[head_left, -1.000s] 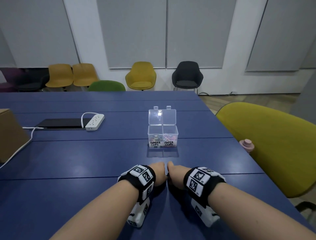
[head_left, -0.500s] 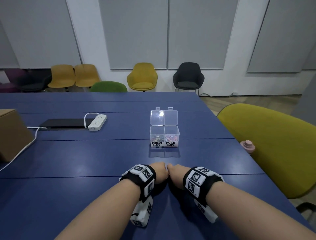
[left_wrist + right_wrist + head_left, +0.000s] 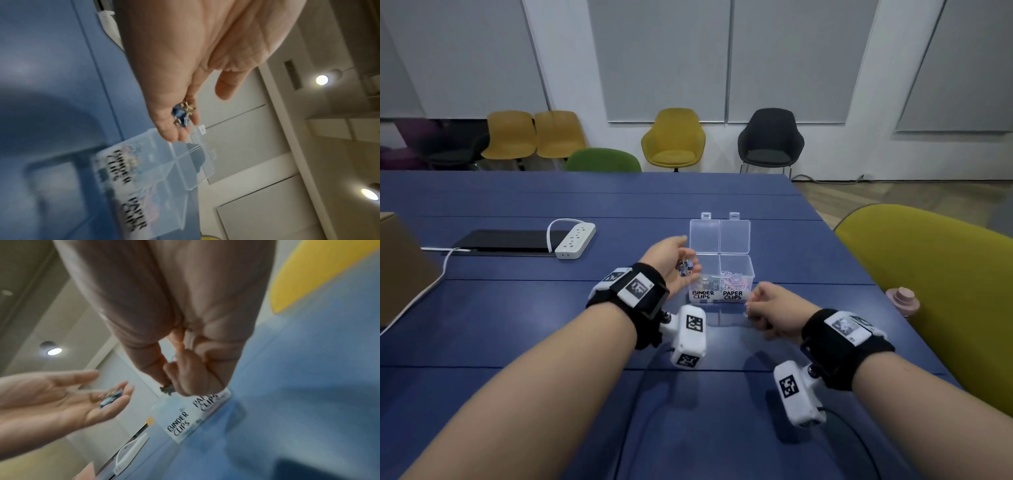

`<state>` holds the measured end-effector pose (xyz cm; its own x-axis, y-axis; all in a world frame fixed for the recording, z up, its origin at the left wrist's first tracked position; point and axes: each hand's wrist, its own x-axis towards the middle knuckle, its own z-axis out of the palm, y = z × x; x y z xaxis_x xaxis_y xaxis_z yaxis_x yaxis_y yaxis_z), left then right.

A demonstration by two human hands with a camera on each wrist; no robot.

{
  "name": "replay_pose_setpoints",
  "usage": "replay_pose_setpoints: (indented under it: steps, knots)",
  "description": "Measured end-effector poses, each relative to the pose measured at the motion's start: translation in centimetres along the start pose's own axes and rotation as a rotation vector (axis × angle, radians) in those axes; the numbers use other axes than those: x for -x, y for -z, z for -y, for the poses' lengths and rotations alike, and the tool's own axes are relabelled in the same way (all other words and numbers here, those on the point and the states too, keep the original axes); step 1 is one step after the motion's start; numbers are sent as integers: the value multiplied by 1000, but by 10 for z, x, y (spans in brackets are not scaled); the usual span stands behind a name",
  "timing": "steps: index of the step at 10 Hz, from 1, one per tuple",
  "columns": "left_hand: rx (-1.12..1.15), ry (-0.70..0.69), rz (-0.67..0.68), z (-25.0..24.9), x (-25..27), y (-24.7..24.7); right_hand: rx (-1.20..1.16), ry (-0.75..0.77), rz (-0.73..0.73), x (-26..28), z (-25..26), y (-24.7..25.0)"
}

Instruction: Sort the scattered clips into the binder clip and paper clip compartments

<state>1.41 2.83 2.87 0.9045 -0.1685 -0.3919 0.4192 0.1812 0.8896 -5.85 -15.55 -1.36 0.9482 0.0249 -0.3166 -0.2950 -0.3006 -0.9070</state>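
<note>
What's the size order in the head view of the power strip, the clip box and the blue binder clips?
1. Clip box, lids open.
2. Power strip, somewhat smaller and farther from the camera.
3. Blue binder clips, clearly smallest, lying in the left hand.

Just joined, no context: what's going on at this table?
A person is sorting clips into a clear two-compartment box labelled binder clips and paper clips. The left hand, palm up, carries blue binder clips beside the binder side. The right hand pinches something small and metallic, too blurred to identify.
</note>
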Motion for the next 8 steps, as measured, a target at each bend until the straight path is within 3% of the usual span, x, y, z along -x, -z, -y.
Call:
replay_pose_setpoints:
  steps: [1, 3, 4, 5, 6, 7, 8]
  knots:
    - [1, -105, -44, -19, -15, -16, 170, 108, -40, -23, 27, 2]
    - [-515, -192, -110, -19, -44, -14, 501, 224, -39, -60, 76, 1]
    - [-615, -285, -132, -20, -51, -2, 715, 253, 9, -72, 94, -4]
    - [-559, -357, -174, -15, -58, 11, 851, 226, 95, -85, 104, -14]
    - [-540, -394, -218, -13, -59, 21, 822, 149, 144, -94, 107, -24]
    - [-568, -401, -209, -14, -58, 30, 647, 83, 115, -98, 107, -24]
    - [-603, -390, -211, -23, -51, 36, 614, 106, 63, -97, 111, -18]
